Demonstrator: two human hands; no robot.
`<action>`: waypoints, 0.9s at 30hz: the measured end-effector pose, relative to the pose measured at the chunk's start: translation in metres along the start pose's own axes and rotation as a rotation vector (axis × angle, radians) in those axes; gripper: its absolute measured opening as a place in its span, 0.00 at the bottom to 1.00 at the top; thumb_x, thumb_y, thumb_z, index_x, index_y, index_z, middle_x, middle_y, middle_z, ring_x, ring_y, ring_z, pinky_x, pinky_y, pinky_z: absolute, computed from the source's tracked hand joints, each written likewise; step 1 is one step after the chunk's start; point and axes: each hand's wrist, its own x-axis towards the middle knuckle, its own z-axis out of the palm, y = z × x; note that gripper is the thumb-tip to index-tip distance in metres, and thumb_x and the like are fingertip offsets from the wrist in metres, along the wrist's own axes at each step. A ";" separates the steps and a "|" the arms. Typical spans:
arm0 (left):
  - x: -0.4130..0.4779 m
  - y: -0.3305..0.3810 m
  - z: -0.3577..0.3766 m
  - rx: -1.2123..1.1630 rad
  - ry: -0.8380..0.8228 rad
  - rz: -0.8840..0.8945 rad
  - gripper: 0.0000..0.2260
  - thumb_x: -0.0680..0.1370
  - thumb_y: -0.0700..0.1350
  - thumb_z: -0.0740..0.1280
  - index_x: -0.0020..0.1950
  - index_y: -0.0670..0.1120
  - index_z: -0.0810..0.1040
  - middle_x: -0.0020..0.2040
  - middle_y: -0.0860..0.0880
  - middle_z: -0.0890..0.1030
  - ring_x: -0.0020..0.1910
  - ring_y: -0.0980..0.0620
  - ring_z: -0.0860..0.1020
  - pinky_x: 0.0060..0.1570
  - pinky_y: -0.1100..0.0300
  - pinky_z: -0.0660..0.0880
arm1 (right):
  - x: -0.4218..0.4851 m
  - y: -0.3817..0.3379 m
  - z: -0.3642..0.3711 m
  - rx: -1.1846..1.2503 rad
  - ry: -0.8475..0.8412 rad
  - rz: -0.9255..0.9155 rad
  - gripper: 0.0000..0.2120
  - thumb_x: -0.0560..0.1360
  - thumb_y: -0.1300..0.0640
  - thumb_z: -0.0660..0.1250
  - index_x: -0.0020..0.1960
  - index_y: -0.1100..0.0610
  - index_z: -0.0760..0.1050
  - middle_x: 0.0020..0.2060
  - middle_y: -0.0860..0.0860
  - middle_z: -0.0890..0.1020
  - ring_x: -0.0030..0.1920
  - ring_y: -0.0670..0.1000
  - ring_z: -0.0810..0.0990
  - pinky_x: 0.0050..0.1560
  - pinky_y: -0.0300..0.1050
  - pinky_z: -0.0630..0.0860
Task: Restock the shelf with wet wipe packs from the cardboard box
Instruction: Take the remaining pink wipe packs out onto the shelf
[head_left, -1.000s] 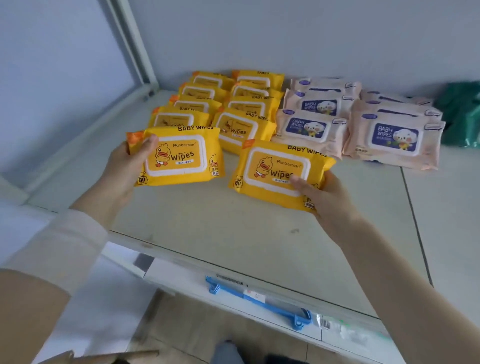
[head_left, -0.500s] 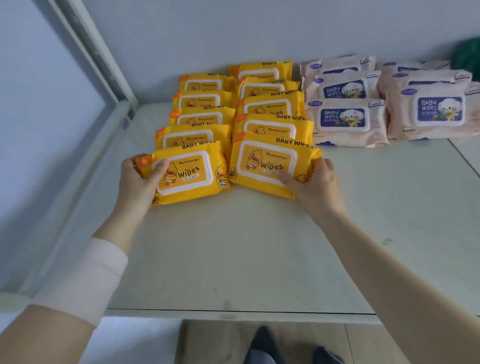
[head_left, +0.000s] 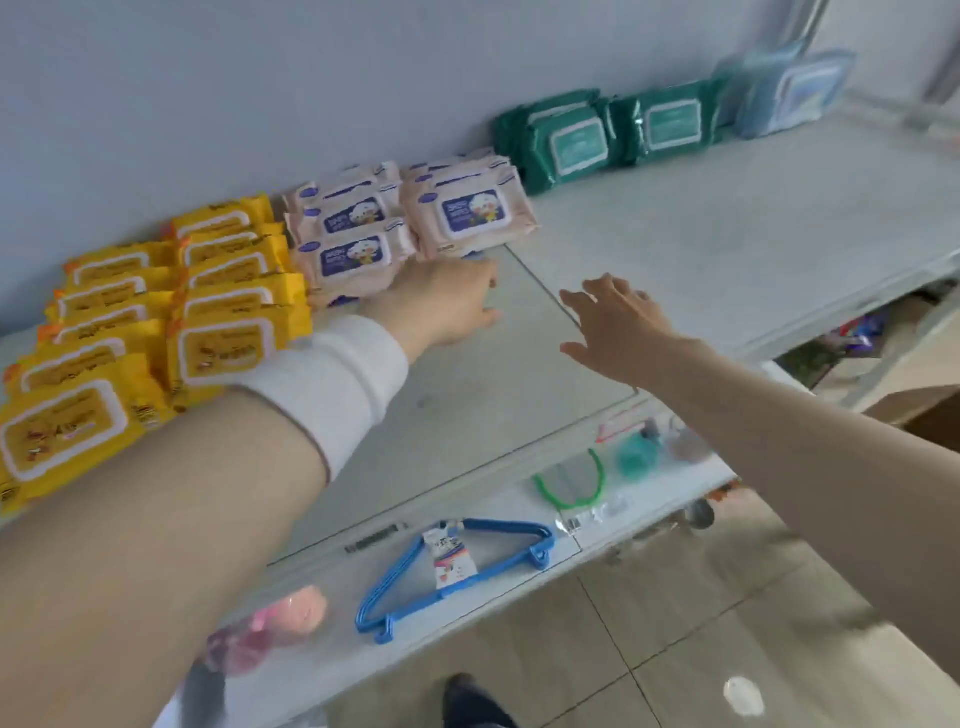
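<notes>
Reaching over the pale shelf (head_left: 727, 249) in the head view, both hands are empty with grip released: the left hand (head_left: 441, 301) lies flat at 12 o'clock, just beside the pink packs (head_left: 363, 249), and the right hand (head_left: 618, 327) hovers with fingers spread at 2 o'clock. Yellow wet wipe packs (head_left: 228, 343) sit in two rows at 9 o'clock; green packs (head_left: 571, 140) stand at 1 o'clock.

No print reads clearly: labels on the yellow plastic wipe packs (head_left: 223, 353) and pale pink packs (head_left: 470, 214) blur (motion smear).
</notes>
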 end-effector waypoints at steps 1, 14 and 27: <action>0.017 0.043 -0.007 0.038 -0.048 0.066 0.19 0.77 0.54 0.60 0.66 0.47 0.69 0.64 0.43 0.75 0.62 0.42 0.73 0.58 0.51 0.69 | -0.017 0.037 -0.005 -0.061 -0.021 0.057 0.28 0.77 0.45 0.60 0.73 0.53 0.58 0.71 0.56 0.63 0.72 0.56 0.59 0.69 0.50 0.60; 0.149 0.478 0.046 0.202 -0.432 0.688 0.21 0.78 0.56 0.59 0.65 0.45 0.71 0.63 0.46 0.76 0.59 0.44 0.75 0.58 0.50 0.73 | -0.247 0.411 0.038 0.002 -0.543 0.857 0.24 0.76 0.44 0.60 0.67 0.54 0.68 0.63 0.53 0.74 0.62 0.57 0.74 0.60 0.53 0.73; 0.278 0.691 0.141 0.274 -0.725 0.929 0.20 0.79 0.55 0.58 0.66 0.46 0.70 0.61 0.47 0.77 0.57 0.46 0.76 0.53 0.54 0.74 | -0.303 0.592 0.121 0.347 -0.637 1.273 0.25 0.77 0.43 0.58 0.69 0.56 0.64 0.63 0.56 0.74 0.63 0.58 0.72 0.58 0.51 0.72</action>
